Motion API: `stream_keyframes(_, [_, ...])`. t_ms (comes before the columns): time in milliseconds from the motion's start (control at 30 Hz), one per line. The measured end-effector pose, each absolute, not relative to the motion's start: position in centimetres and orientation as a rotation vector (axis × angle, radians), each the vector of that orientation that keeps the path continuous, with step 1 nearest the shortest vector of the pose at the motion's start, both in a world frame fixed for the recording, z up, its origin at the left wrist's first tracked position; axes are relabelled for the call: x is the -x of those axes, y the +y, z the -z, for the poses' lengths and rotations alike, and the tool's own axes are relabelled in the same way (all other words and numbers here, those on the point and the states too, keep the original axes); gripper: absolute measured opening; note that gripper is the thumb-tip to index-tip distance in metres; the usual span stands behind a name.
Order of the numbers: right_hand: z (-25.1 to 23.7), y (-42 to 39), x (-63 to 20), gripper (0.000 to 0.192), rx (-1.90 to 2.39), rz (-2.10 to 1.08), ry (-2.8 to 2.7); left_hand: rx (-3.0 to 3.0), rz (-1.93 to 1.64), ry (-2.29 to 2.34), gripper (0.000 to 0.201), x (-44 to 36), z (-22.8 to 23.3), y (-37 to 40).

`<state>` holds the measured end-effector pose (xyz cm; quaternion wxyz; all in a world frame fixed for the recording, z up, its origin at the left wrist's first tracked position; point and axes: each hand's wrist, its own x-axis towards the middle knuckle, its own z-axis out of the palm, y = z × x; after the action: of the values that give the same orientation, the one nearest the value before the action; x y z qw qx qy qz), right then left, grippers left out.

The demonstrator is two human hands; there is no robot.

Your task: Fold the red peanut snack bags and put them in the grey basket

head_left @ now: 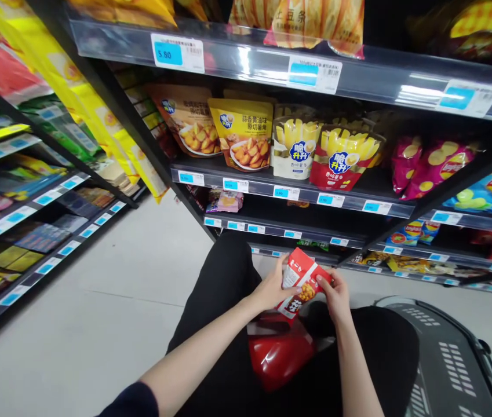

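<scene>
Both my hands hold one red and white snack bag (301, 282) low in front of me, above my lap in black trousers. My left hand (273, 288) grips the bag's left side, thumb across its front. My right hand (336, 295) pinches its right edge. Below the bag lies a shiny red object (279, 353), partly hidden by my arms. Straight ahead, a shelf carries a yellow potato snack bag (242, 134) and red and white fries packs (345, 157).
A dark shopping basket (445, 359) stands at the lower right on the pale tiled floor (110, 289). Black shelving (289, 194) with blue price tags fills the front; pink chip bags (428, 165) sit to the right. Another stocked shelf row (19, 202) lines the aisle's left side.
</scene>
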<state>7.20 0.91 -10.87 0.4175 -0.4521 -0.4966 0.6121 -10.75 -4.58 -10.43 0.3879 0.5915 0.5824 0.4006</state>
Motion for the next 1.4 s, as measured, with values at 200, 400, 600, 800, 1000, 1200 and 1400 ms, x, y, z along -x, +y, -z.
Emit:
stream_keyframes(200, [11.2,-0.8,-5.5,0.023,1.099,-1.457,-1.525,-1.903,-1.064,1.65,0.036,10.3,10.2,-4.9])
stream_keyframes(400, [11.7,-0.5,-5.0,0.028,1.104,-1.679,-1.376,-2.14,-0.837,1.651,0.033,10.4,10.8,-4.7])
stream_keyframes(600, [10.9,-0.5,-5.1,0.028,1.079,-1.678,-1.301,-2.246,-0.713,1.654,0.027,10.5,11.6,-4.8])
stream_keyframes(800, [10.6,-1.1,-5.0,0.026,1.084,-1.607,-1.454,-2.323,-0.611,1.706,0.027,10.5,11.0,-4.9])
stream_keyframes(1000, [11.1,-1.2,-4.7,0.03,1.236,-1.441,-1.653,-2.34,-0.493,1.735,0.024,10.4,10.6,-4.8])
stream_keyframes(1200, [11.2,-1.2,-5.0,0.029,1.228,-1.474,-1.644,-2.368,-0.36,1.74,0.023,9.6,10.4,-4.8])
stream_keyframes(1400, [10.8,-0.9,-5.6,0.031,1.174,-1.577,-1.714,-2.552,-0.326,1.657,0.016,10.0,9.8,-4.3])
